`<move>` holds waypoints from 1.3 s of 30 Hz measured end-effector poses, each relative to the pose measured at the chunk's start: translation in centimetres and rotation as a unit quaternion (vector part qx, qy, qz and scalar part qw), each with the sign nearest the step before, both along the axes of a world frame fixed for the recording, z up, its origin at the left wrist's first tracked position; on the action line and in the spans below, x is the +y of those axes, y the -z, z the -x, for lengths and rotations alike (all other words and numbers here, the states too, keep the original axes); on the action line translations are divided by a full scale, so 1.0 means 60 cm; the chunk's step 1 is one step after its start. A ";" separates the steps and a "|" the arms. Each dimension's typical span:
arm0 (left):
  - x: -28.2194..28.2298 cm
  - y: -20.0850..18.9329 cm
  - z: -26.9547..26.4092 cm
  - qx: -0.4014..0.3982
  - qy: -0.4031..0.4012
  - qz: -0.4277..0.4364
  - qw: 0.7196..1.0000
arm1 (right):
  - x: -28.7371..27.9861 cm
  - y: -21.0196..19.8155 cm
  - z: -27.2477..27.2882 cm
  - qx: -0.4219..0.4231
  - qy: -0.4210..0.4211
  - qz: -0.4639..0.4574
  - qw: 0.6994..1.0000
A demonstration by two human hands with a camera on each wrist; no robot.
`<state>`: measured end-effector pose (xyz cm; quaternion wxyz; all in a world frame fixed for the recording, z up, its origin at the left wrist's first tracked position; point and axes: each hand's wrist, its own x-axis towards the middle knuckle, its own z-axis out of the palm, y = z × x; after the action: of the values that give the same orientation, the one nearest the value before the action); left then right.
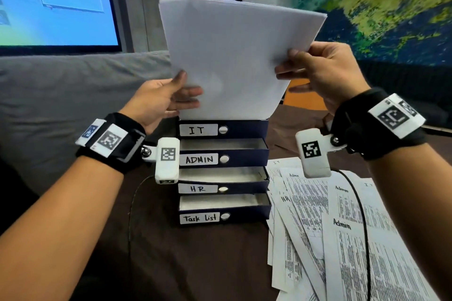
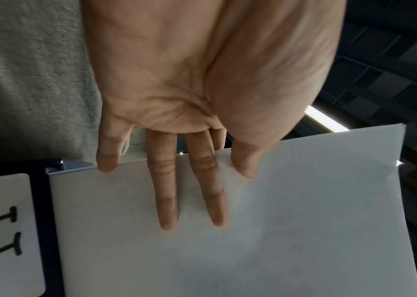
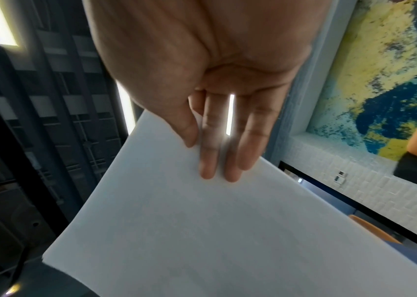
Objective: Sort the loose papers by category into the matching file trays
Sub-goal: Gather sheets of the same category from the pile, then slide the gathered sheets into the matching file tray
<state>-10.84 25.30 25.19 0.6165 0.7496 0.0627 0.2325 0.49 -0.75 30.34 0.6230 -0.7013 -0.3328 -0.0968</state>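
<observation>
- The left hand holds the left edge of a stack of white papers, thumb on the near side and fingers flat against the sheet.
- The right hand pinches the right edge of the same stack, with its thumb on one side and its fingers on the other.
- The stack stands almost upright, blank side to the person, and its bottom edge sits at the top of the IT tray.
- The IT tray is the top one in a dark blue tower of four trays.
- Under it come the ADMIN tray, the HR tray and the Task List tray.
- The three lower trays show white insides and I see no paper in them.
- The tower stands near the middle of a brown tabletop.
- A messy pile of loose printed papers lies just right of the tower, spreading to the near right corner of the tabletop.
- Some sheets in the pile have "Admin", "HR" or "IT" written at the top.
- A black cable runs over the pile.
- A grey sofa sits behind the tabletop on the left.
</observation>
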 end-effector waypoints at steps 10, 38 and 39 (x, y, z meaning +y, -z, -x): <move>0.003 0.005 -0.012 -0.001 0.002 0.026 1.000 | 0.008 -0.006 -0.003 0.004 0.022 0.010 1.000; -0.047 0.138 -0.072 -0.039 -0.194 -0.322 0.926 | 0.073 0.189 -0.061 -0.051 0.098 0.279 0.954; -0.063 0.143 -0.080 -0.029 -0.167 -0.316 0.934 | 0.072 0.195 -0.057 -0.049 0.087 0.284 0.953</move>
<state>-6.04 21.54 16.61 0.3020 0.8773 0.0922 0.3613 3.88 3.58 18.67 0.3699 -0.8701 -0.3143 -0.0860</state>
